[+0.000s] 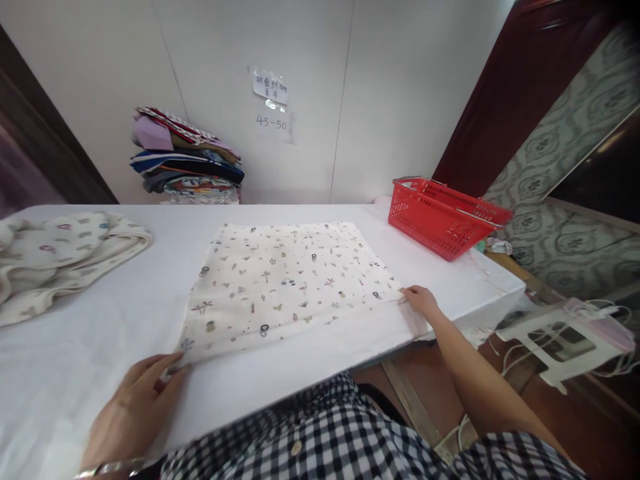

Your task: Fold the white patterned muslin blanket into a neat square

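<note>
A cream printed cloth point(285, 283), folded into a flat square, lies on the white table point(100, 320) in front of me. My left hand point(137, 407) rests at the cloth's near left corner, its fingertips pinched on the edge. My right hand point(423, 301) pinches the near right corner of the same cloth, fingers closed on the fabric. The cloth lies smooth between both hands.
A crumpled cloth of the same print point(55, 257) lies at the table's left. A stack of folded fabrics point(185, 160) stands against the back wall. A red plastic basket point(443, 217) sits at the right end. A white stool with a pink item point(565, 333) stands on the floor to the right.
</note>
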A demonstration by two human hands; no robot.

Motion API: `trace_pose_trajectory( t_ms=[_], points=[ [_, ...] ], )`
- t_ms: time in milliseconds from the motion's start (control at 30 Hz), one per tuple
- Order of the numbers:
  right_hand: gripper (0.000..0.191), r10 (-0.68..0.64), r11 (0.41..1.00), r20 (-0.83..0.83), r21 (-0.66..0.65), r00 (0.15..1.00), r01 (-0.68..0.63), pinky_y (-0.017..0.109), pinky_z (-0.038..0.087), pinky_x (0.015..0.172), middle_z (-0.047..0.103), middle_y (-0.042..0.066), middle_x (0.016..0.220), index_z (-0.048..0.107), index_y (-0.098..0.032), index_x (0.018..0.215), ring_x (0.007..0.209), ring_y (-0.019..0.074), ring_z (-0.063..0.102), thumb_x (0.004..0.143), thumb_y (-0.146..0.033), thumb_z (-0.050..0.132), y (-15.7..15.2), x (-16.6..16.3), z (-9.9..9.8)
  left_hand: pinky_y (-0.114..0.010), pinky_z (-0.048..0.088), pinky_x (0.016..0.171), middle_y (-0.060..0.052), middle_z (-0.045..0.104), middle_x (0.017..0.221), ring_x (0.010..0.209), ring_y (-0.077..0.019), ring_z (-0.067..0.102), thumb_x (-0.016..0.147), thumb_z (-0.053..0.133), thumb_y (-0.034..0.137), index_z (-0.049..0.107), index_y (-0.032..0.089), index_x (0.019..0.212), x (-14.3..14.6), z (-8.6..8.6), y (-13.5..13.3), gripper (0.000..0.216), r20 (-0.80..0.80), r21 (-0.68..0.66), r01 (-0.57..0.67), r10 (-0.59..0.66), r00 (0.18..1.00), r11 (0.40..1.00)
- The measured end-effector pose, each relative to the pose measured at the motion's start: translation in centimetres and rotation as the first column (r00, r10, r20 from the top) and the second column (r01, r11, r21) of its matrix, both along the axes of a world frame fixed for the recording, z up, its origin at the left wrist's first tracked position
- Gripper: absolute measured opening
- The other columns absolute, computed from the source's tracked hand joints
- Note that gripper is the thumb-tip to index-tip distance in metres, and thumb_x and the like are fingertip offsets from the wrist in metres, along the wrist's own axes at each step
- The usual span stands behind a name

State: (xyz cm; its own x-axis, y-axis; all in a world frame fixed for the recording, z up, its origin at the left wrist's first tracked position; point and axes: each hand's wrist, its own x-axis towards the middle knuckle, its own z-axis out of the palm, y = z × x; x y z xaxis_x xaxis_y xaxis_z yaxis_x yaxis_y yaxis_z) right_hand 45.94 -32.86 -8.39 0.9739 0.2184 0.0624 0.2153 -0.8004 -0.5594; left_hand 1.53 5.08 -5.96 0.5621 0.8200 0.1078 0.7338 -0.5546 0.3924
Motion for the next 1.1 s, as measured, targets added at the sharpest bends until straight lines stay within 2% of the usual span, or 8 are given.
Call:
trace_pose_trajectory(
  t_ms=[200,400,600,733,800,867,967,1100],
  points=[
    [0.017,-0.042,0.999,0.048,-0.028,0.998,0.044,0.025,0.037,0.057,0.063,0.004,0.065,0.061,-0.018,0.066,0.064,0.0171,0.055,0.068,-0.034,0.054,0.2,0.2,0.2,-0.035,0.050,0.069,-0.004,0.048,0.125,0.078,-0.0174,0.062,0.087,0.025,0.049,0.054,0.025,0.114,1.3,0.1,0.1,0.047,-0.123,0.091,0.063,-0.051,0.991,0.994],
    [0.026,-0.044,0.999,0.071,-0.005,0.996,0.044,0.024,0.039,0.056,0.064,0.003,0.069,0.063,-0.017,0.082,0.062,0.0157,0.056,0.072,-0.036,0.047,0.0,0.4,0.3,-0.030,0.049,0.064,-0.003,0.045,0.129,0.075,-0.0147,0.062,0.089,0.029,0.040,0.057,0.025,0.110,0.9,-1.0,0.9,0.038,-0.106,0.157,0.162,-0.146,0.984,0.974],
    [0.031,-0.008,0.998,0.014,-0.068,1.000,0.009,0.025,0.039,0.055,0.062,0.003,0.066,0.064,-0.016,0.091,0.058,0.0154,0.055,0.070,-0.033,0.050,0.3,0.0,0.4,-0.031,0.050,0.063,-0.005,0.046,0.129,0.086,-0.0195,0.062,0.089,0.032,0.041,0.055,0.024,0.113,1.0,-0.2,0.7,0.038,-0.202,0.139,0.180,-0.150,0.968,0.974],
    [0.046,0.020,0.989,-0.018,-0.144,1.000,-0.023,0.029,0.041,0.059,0.063,0.006,0.070,0.060,-0.012,0.107,0.063,0.0188,0.056,0.074,-0.042,0.050,0.0,0.0,0.4,-0.034,0.050,0.071,-0.008,0.048,0.126,0.099,-0.0240,0.056,0.086,0.037,0.030,0.056,0.022,0.112,1.3,0.1,0.4,0.033,-0.223,0.272,0.252,-0.194,0.955,0.929],
    [0.051,0.044,0.971,0.051,-0.235,0.998,-0.031,0.032,0.043,0.064,0.063,0.009,0.079,0.056,-0.011,0.115,0.070,0.0215,0.058,0.075,-0.043,0.050,-0.3,0.0,0.3,-0.037,0.047,0.080,-0.009,0.051,0.123,0.108,-0.0263,0.050,0.083,0.040,0.023,0.058,0.021,0.108,1.5,-0.1,0.4,0.031,-0.227,0.358,0.300,-0.229,0.946,0.884],
    [0.050,0.145,0.950,0.219,-0.303,0.965,-0.074,0.035,0.044,0.072,0.062,0.013,0.094,0.054,-0.011,0.118,0.084,0.0247,0.058,0.077,-0.040,0.048,-0.3,-0.3,0.4,-0.040,0.043,0.086,-0.009,0.054,0.121,0.112,-0.0264,0.047,0.081,0.040,0.017,0.059,0.021,0.107,1.7,-0.3,0.4,0.031,-0.213,0.409,0.344,-0.278,0.937,0.845],
    [0.040,0.412,0.903,0.410,-0.306,0.814,-0.302,0.038,0.041,0.086,0.058,0.015,0.107,0.058,-0.012,0.111,0.099,0.0264,0.053,0.082,-0.035,0.042,0.6,-2.0,0.6,-0.040,0.040,0.091,-0.009,0.056,0.118,0.112,-0.0243,0.048,0.083,0.040,0.015,0.058,0.020,0.109,2.3,-0.6,0.3,0.032,-0.172,0.410,0.450,-0.417,0.893,0.794],
    [0.030,0.697,0.712,0.391,-0.276,0.602,-0.646,0.039,0.042,0.090,0.059,0.009,0.109,0.061,-0.019,0.105,0.103,0.0235,0.052,0.082,-0.032,0.046,3.5,-5.6,0.4,-0.041,0.037,0.093,-0.010,0.058,0.115,0.108,-0.0243,0.050,0.084,0.042,0.017,0.056,0.017,0.114,3.7,-0.6,0.0,0.033,-0.155,0.406,0.551,-0.539,0.828,0.729]
  ],
)
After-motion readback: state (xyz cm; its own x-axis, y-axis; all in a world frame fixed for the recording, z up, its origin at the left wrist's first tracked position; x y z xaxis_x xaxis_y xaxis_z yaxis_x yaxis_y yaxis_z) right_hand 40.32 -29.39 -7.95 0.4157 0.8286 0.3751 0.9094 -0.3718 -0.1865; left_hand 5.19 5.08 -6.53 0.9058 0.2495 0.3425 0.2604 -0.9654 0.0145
